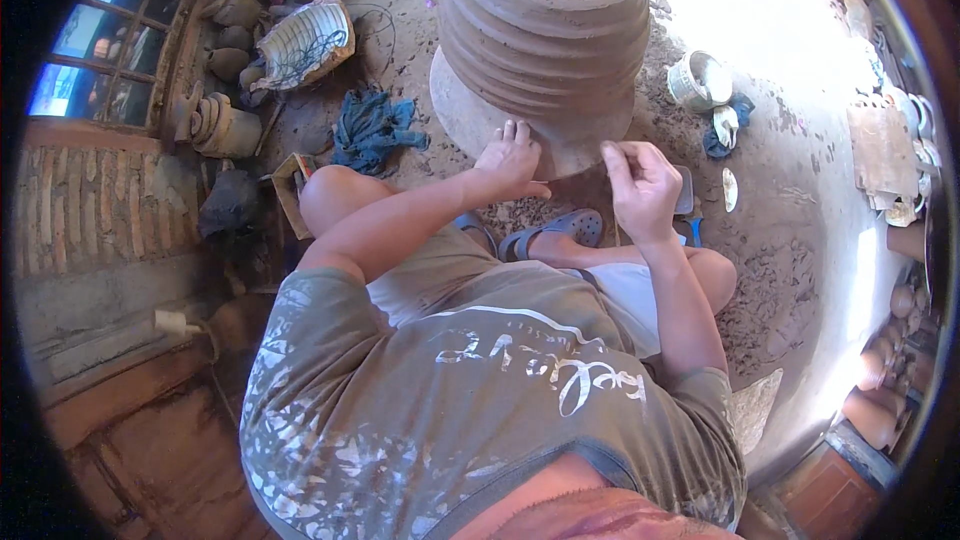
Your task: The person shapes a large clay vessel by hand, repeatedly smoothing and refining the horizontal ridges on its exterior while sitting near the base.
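Note:
A large brown clay pot [545, 35] with thick ridges round its wall stands in front of me on a round, flat turntable [455, 105]. My left hand [510, 160] rests at the near edge of the turntable, close to the pot's foot. Its fingers are stretched out toward the pot and the thumb sticks out to the right. Just right of the turntable's near edge I hold up my right hand [643, 185], thumb and forefinger pinched together and the other fingers curled. Whatever that pinch may hold is too small to make out.
A dark blue cloth [375, 130] lies left of the turntable. To the right are a whitish bucket [698, 80], a pale rag [727, 125] and a small clear tray [685, 190]. Clay vessels [230, 65] crowd the left wall below a window [105, 45]. Clay crumbs litter the floor.

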`<action>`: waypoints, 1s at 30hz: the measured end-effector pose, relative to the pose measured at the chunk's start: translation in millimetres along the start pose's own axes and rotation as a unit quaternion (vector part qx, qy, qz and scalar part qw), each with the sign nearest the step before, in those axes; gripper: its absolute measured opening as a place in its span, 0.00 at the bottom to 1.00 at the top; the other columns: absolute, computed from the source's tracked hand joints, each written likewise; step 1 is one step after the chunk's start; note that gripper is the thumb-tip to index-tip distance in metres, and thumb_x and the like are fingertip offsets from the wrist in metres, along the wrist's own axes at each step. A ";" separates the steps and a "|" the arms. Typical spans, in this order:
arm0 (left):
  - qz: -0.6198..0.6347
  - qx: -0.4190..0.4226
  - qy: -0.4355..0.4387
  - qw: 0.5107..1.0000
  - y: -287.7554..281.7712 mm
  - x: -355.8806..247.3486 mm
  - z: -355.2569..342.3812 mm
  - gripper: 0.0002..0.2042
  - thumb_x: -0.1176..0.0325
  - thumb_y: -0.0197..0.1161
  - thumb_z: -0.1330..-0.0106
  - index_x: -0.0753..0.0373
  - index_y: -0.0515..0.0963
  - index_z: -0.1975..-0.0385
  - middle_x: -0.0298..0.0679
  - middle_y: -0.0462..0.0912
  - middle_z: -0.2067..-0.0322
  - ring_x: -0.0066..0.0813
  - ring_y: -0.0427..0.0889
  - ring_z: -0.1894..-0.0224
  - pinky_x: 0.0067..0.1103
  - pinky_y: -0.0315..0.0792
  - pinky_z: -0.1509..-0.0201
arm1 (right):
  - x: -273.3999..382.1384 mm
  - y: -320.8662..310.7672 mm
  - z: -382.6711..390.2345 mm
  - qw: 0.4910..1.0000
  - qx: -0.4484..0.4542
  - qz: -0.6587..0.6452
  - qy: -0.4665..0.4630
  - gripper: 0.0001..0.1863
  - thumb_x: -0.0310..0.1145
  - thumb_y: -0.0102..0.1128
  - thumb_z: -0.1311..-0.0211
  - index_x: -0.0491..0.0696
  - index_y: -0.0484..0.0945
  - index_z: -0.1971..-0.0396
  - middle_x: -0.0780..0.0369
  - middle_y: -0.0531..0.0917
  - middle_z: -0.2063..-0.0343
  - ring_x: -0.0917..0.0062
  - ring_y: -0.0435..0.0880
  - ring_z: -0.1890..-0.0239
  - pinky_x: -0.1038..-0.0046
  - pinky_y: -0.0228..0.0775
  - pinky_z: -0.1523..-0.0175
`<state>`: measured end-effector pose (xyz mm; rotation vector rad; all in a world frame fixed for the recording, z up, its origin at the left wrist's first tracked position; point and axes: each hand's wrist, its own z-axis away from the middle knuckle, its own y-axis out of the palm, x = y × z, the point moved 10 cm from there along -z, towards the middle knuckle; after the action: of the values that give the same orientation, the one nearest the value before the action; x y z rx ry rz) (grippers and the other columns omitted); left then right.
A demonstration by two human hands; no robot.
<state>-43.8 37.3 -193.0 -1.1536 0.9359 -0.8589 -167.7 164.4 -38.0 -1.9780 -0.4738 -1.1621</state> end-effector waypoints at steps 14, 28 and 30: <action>0.039 -0.183 0.052 0.981 67.6 -14.6 -48.4 0.30 0.51 0.73 0.36 0.67 0.83 0.40 0.61 0.83 0.42 0.58 0.84 0.39 0.47 0.83 0.45 | 139.7 80.5 -38.5 0.855 -0.080 0.241 -0.453 0.11 0.28 0.73 0.53 0.49 0.87 0.66 0.67 0.82 0.66 0.74 0.83 0.64 0.72 0.80 0.61; -0.083 0.035 0.027 0.996 16.3 36.8 13.5 0.24 0.56 0.77 0.43 0.64 0.82 0.50 0.65 0.72 0.33 0.51 0.84 0.39 0.39 0.83 0.43 | 129.2 60.1 -43.3 0.817 -0.077 0.280 -0.498 0.06 0.30 0.72 0.49 0.52 0.88 0.69 0.73 0.83 0.65 0.78 0.80 0.65 0.70 0.68 0.62; -0.088 0.025 0.036 0.995 21.0 56.6 18.8 0.25 0.56 0.77 0.43 0.65 0.82 0.50 0.64 0.72 0.32 0.50 0.82 0.36 0.38 0.82 0.41 | 129.5 56.2 -44.8 0.818 -0.073 0.278 -0.499 0.06 0.29 0.72 0.49 0.52 0.88 0.69 0.72 0.83 0.65 0.78 0.80 0.66 0.70 0.68 0.62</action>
<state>-3.8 -3.8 -219.6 -1.1798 0.8753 -1.0680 -90.3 85.8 61.0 -2.5123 -0.2584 0.2885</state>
